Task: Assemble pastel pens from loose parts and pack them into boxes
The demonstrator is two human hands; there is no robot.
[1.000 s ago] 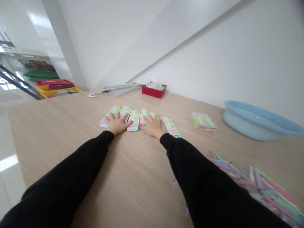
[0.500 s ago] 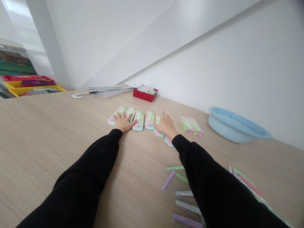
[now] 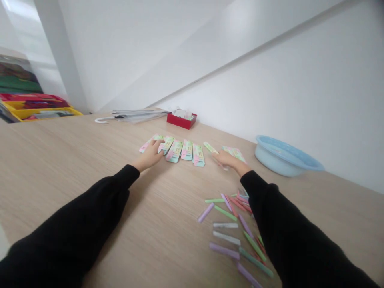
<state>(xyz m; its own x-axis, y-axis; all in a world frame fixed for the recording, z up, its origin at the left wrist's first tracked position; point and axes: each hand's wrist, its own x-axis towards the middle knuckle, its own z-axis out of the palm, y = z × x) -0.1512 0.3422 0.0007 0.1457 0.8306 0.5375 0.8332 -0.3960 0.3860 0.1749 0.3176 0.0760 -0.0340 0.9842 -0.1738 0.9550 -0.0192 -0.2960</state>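
Observation:
Several flat pastel packets lie fanned in a row on the table, among them a middle packet (image 3: 174, 151) and a right-end packet (image 3: 198, 155). My left hand (image 3: 151, 155) rests at the row's left end, thumb and fingers apart, touching a pink-and-green packet (image 3: 167, 144). Right of the row, my right hand (image 3: 228, 158) is closed on a small printed packet (image 3: 210, 147), which points out toward the row, tilted. Its fingertips are partly hidden. Behind that hand lies a group of similar packets (image 3: 235, 152), partly covered by it.
Loose pastel sticks (image 3: 225, 238) lie scattered beneath my right forearm. A light blue basin (image 3: 273, 160) stands at the right by the wall. At the back are a red box (image 3: 180, 121) and a clear umbrella (image 3: 135, 115). A yellow bin (image 3: 15, 110) is far left.
My right hand has moved right from the row to the packet group and now grips a packet. My left hand's spread fingers have drawn in and back slightly. The packets lie more evenly spaced.

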